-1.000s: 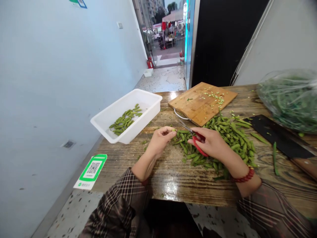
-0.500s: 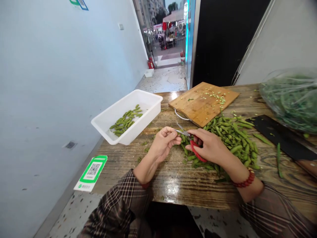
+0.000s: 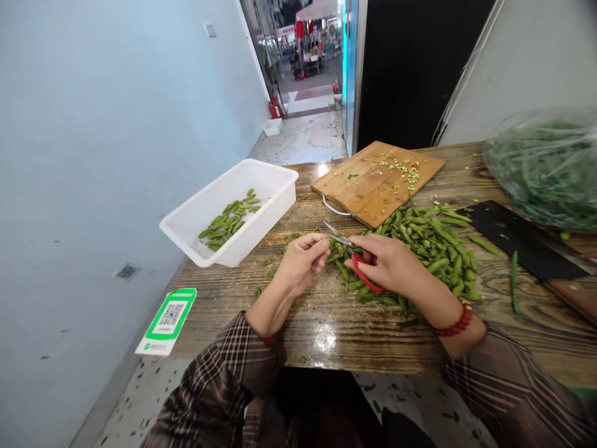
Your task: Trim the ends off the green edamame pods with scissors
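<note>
My right hand (image 3: 387,261) grips a pair of red-handled scissors (image 3: 346,241), whose blades are parted and point left. Close to the blade tips, my left hand (image 3: 304,261) is closed in a pinch. Whatever lies between its fingertips is too small and hidden to make out. Beneath and beyond my right hand spreads a heap of green soybean pods (image 3: 436,252) on the wooden table (image 3: 298,339). To the left stands a white plastic tub (image 3: 261,233) with a small pile of pods (image 3: 228,221) inside.
A wooden cutting board (image 3: 359,183) with loose beans lies behind the heap. On the right are a dark-bladed cleaver (image 3: 517,239) and a plastic bag of greens (image 3: 545,174). A green QR-code card (image 3: 170,317) sits at the left table edge.
The view has shifted slightly, so everything sits a bit higher and further left. The scissors remain in my right hand with blades apart, and my left hand stays pinched by their tips.
</note>
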The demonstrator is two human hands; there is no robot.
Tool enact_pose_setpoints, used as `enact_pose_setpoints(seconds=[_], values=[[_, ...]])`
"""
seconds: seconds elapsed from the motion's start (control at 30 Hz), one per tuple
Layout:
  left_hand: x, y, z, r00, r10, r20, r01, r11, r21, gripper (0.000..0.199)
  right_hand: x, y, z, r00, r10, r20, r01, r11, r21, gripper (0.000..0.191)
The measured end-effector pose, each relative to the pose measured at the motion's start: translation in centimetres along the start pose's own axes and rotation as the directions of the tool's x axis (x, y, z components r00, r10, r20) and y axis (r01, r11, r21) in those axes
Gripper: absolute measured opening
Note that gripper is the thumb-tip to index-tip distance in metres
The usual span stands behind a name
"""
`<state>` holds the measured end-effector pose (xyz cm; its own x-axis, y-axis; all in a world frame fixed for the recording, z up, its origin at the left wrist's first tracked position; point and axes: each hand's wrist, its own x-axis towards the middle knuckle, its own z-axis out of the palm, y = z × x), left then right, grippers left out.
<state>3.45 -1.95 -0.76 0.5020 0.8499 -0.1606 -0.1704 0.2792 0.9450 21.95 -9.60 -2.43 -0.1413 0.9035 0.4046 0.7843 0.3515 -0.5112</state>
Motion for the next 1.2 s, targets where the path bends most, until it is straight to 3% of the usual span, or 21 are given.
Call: enact_pose_setpoints(seconds=[0.33,0.43,0.5,0.6,0.67,0.73,0.8,0.87,0.93,1.03,1.1,1.2], values=[[0.6,0.0,-0.7,0.999,0.018,-0.031,-0.02,0.997,-0.075,0.026,0.4,-0.3,-0.5,0.995,-0.012,0.096,0.008,0.999,0.043,0.016],[0.8,0.1,-0.8,0.998,0.046,-0.039,-0.048,0.997,-0.055,0.024,0.5,0.1,-0.4,1.0,0.007,0.018,-0.008,0.998,0.066,0.02],[0.9,0.2,-0.9,0.999,0.051,0.015,-0.051,0.999,-0.01,0.02,0.5,0.4,-0.4,0.996,0.041,-0.079,-0.035,0.997,0.069,0.027],[1.1,-0.2,-1.2,0.994,0.038,0.101,-0.06,0.974,0.217,0.013,0.5,0.7,-0.4,0.982,0.08,-0.172,-0.073,0.996,0.047,0.033],[1.2,-0.5,-1.5,0.987,0.105,0.121,-0.153,0.837,0.526,0.012,0.5,0.7,-0.4,0.981,0.082,-0.178,-0.074,0.996,0.048,0.034],[1.4,-0.8,-1.8,0.969,0.173,0.176,-0.244,0.572,0.783,0.013,0.5,0.5,-0.5,0.983,0.074,-0.168,-0.065,0.996,0.057,0.033],[1.5,-1.0,-2.1,0.959,0.166,0.229,-0.276,0.368,0.888,0.012,0.5,0.5,-0.5,0.984,0.07,-0.163,-0.061,0.996,0.058,0.032],[1.5,-1.0,-2.2,0.959,0.144,0.243,-0.277,0.313,0.909,0.008,0.5,0.5,-0.5,0.986,0.071,-0.153,-0.063,0.996,0.056,0.032],[1.5,-0.8,-2.3,0.957,0.181,0.227,-0.281,0.374,0.884,0.003,0.5,0.5,-0.6,0.988,0.076,-0.138,-0.069,0.996,0.052,0.033],[1.5,-0.4,-2.2,0.958,0.247,0.144,-0.27,0.615,0.74,0.01,0.5,0.5,-0.7,0.99,0.083,-0.11,-0.078,0.995,0.055,0.036],[1.4,-0.2,-2.0,0.969,0.238,0.071,-0.232,0.772,0.591,0.017,0.4,0.4,-0.7,0.994,0.072,-0.082,-0.067,0.996,0.062,0.038],[1.1,-0.2,-1.8,0.982,0.189,0.004,-0.174,0.896,0.409,0.025,0.4,0.3,-0.7,0.998,0.053,-0.038,-0.051,0.997,0.063,0.041]])
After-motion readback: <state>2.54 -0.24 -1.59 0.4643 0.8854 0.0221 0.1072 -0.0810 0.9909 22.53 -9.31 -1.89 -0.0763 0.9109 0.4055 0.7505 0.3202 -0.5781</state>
